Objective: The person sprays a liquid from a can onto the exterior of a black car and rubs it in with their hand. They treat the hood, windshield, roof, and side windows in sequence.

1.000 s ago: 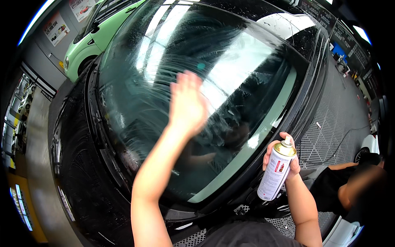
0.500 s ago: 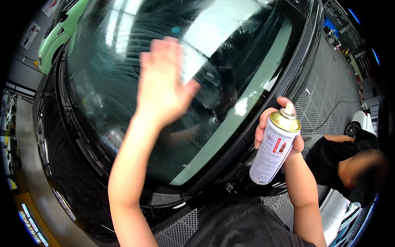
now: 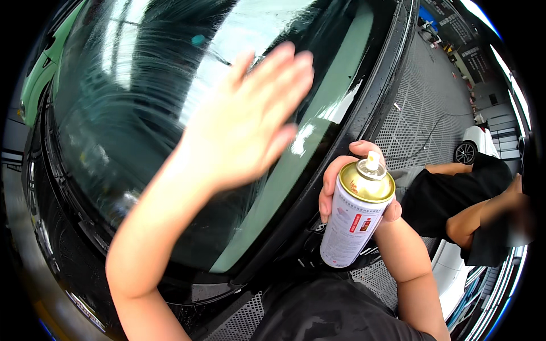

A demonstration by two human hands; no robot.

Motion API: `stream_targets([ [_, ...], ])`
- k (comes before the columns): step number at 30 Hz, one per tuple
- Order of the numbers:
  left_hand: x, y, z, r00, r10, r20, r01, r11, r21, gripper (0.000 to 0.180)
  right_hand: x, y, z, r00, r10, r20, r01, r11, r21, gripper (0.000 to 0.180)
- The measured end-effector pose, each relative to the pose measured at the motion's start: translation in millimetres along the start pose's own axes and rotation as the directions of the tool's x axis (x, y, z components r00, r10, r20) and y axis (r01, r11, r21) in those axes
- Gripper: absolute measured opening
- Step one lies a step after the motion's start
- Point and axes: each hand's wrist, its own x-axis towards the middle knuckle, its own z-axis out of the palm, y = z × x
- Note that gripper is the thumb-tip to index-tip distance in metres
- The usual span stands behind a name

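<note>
- My right hand (image 3: pixel 358 187) is wrapped tight around 1 spray can (image 3: pixel 354 219), white-bodied with a gold top and a pale nozzle, held upright at the near right, just beside the windshield's right edge.
- My left hand (image 3: pixel 250 119) is flat and spread, 5 fingers fanned, palm on or just over the wet glass; I cannot tell whether it presses.
- 1 windshield (image 3: pixel 125 113) fills the left and centre, dark, streaked with water, with a pale band along its right side.
- Its black frame (image 3: pixel 375 96) runs from near to far between the glass and the floor; my can sits right against that line.
- Open glass lies left and far of my left hand; near it, the black cowl (image 3: pixel 187 287) closes the room.
- 1 other person in black (image 3: pixel 455 199) crouches to the right, near my can arm.
- The floor (image 3: pixel 421 102) to the right is grey metal grating.
- 1 white car (image 3: pixel 475 145) stands far right, and 1 green car (image 3: pixel 34 85) at the far left.
</note>
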Motion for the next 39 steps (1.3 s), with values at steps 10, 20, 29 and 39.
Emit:
stream_targets([
  [10,116.2,-111.0,-26.4,0.973,-0.062,-0.223,0.122,0.957,0.264,0.065,7.9,9.8,-2.4,0.986,-0.075,0.148,0.071,0.997,0.032,0.109],
  [20,-139.3,88.3,17.1,0.97,0.104,0.221,-0.111,0.994,0.017,0.071,10.5,0.0,-7.4,0.964,-0.049,0.261,0.065,0.997,-0.051,0.112],
  [29,-326.8,140.3,54.6,0.984,-0.086,0.154,0.07,0.992,0.106,0.063,3.7,-6.3,-5.8,0.981,0.012,0.193,0.008,0.995,-0.102,0.102],
  [39,-213.7,5.8,-3.9,0.929,-0.367,-0.052,0.37,0.925,0.088,0.08,4.6,-13.1,-0.5,0.981,0.066,0.183,-0.036,0.986,-0.163,0.095],
])
